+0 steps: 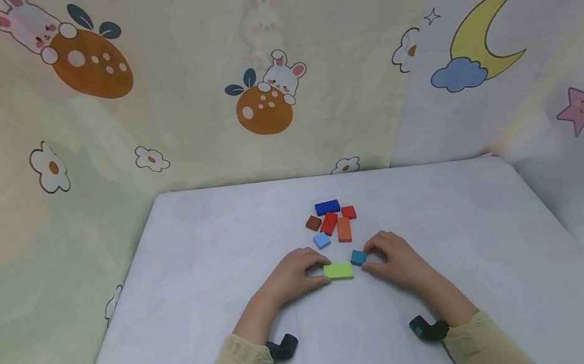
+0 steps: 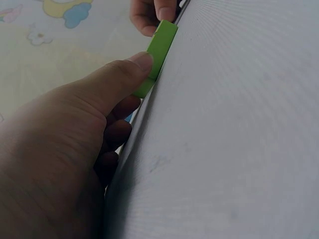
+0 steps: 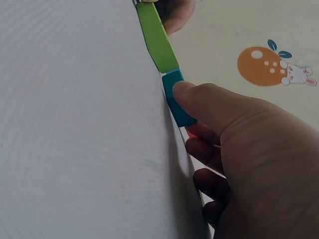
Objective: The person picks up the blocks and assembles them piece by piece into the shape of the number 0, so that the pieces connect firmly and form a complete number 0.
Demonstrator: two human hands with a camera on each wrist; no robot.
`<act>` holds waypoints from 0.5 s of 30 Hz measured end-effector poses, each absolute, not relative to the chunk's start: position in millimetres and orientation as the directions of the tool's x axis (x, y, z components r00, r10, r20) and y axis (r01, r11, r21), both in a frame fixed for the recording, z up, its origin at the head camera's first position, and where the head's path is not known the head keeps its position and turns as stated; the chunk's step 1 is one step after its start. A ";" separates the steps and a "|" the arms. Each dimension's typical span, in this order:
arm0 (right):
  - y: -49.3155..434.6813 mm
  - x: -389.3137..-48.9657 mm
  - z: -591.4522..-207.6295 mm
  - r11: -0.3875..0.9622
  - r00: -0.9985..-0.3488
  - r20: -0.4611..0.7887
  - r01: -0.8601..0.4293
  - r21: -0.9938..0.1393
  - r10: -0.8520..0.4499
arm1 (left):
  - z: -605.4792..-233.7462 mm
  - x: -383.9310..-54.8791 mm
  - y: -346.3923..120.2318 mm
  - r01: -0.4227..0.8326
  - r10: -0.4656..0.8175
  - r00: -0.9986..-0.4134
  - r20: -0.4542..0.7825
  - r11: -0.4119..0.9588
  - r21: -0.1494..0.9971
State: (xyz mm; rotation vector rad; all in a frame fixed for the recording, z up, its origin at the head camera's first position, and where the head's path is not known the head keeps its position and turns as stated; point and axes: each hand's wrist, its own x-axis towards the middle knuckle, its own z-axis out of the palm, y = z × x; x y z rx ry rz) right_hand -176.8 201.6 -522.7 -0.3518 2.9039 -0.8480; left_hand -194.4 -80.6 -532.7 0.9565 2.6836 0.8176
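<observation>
My left hand [image 1: 296, 274] pinches the left end of a lime-green rectangular block [image 1: 338, 272], thumb on the near side. Between the thumb and fingers of my right hand [image 1: 396, 259] is a small teal-blue block [image 1: 358, 257]. The two blocks sit end to end low over the white table, the teal one angled slightly; whether they touch I cannot tell. In the left wrist view, the left thumb presses the green block [image 2: 160, 52]. The right wrist view has the right thumb on the teal block [image 3: 175, 102], beside the green block's end.
Just beyond the hands lie loose blocks: light blue [image 1: 321, 240], orange [image 1: 344, 229], long red [image 1: 329, 223], small red [image 1: 349, 212], brown [image 1: 313, 223] and dark blue [image 1: 327, 207]. The white-covered table [image 1: 210, 238] meets a patterned cloth backdrop [image 1: 188, 97] at its far edge.
</observation>
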 end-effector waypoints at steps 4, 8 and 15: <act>200.3 -176.8 -523.3 0.816 -0.966 -0.027 -0.201 -0.541 -0.256 | -534.0 -194.2 -82.3 0.533 0.628 -0.778 0.015 0.647 0.545; 199.5 -178.1 -525.1 0.814 -0.965 -0.022 -0.209 -0.542 -0.263 | -534.4 -194.2 -83.3 0.536 0.627 -0.778 0.021 0.647 0.542; 200.9 -179.2 -526.6 0.816 -0.964 -0.009 -0.222 -0.534 -0.267 | -534.1 -194.8 -83.1 0.501 0.605 -0.796 0.011 0.649 0.573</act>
